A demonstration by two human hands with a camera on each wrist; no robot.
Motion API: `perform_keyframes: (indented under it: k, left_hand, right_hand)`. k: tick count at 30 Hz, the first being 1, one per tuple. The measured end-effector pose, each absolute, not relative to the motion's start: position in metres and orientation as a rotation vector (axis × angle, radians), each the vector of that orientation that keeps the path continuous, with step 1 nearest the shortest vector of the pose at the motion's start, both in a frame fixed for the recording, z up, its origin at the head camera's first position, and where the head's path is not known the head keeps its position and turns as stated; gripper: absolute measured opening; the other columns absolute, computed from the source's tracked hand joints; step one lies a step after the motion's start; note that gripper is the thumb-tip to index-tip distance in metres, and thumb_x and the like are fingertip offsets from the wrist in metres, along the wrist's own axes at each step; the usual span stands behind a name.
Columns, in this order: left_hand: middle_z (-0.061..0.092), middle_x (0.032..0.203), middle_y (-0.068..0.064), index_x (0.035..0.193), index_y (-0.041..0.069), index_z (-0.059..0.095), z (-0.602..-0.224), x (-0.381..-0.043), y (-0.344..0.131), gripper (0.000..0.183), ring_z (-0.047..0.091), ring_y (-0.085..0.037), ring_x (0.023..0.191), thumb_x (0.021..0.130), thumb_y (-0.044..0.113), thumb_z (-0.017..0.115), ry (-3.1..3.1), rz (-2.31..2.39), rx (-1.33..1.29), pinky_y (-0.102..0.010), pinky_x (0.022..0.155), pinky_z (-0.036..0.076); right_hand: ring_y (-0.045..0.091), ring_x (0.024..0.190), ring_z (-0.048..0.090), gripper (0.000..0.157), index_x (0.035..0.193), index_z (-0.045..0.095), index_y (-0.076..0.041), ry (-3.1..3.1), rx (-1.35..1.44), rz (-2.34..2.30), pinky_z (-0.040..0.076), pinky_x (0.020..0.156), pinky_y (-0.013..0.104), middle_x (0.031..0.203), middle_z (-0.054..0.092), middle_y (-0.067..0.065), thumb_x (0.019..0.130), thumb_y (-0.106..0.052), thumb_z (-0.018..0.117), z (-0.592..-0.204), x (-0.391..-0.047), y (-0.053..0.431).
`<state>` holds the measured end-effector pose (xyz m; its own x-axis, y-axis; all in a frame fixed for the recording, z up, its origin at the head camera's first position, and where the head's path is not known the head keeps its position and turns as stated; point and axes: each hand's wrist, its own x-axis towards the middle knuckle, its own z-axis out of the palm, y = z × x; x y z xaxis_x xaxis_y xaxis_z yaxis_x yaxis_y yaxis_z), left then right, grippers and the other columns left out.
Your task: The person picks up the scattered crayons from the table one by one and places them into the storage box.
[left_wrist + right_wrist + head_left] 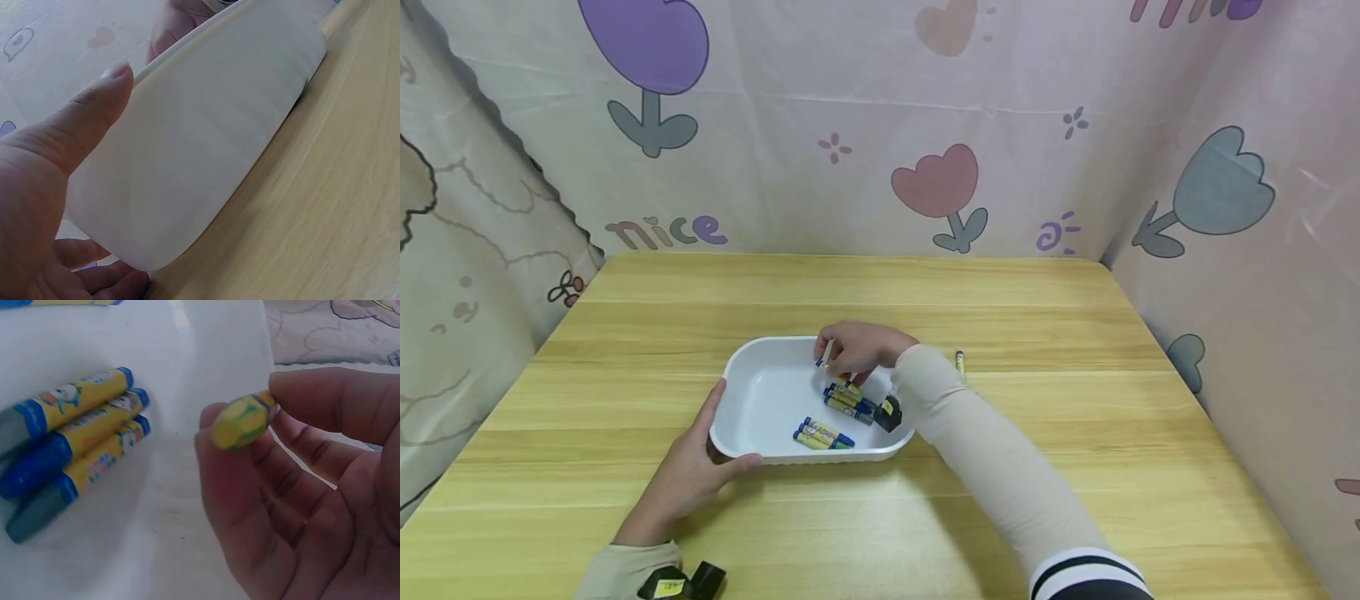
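A white plastic tray stands on the table. My left hand grips its near left corner; in the left wrist view the thumb lies along the rim and the fingers curl by the lower corner. Over the tray's far right part, my right hand pinches a yellow crayon between thumb and fingertip, its yellow end toward the wrist camera. Below that hand lies a group of crayons in paper wrappers, blue and grey ones among them. Nearer the front wall is a smaller group of crayons.
Beyond the right forearm, another crayon lies on the wooden table, partly hidden by the sleeve. Black wrist cameras sit on both wrists; the right one hangs over the tray's right side. Patterned cloth borders the table's back and sides.
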<state>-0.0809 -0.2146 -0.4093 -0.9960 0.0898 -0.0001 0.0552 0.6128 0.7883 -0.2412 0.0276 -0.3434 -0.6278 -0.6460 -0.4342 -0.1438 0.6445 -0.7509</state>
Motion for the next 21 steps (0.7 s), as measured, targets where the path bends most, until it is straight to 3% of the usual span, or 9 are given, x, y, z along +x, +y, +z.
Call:
perform_keyframes:
  k: [21]
  left_hand:
    - [0.026,0.151,-0.03,0.157,0.017,-0.002,-0.41,-0.08,-0.214,0.115,0.042,-0.047,0.126,0.079,0.033,0.081,2.778,1.374,0.125,-0.063,0.1,0.033]
  right_hand:
    - [0.016,0.062,0.054,0.02,0.105,0.059,-0.013,2.064,-0.601,-0.805,0.054,0.06,0.031,0.084,0.059,0.008,0.09,0.0,0.064,-0.357,-0.231,0.018]
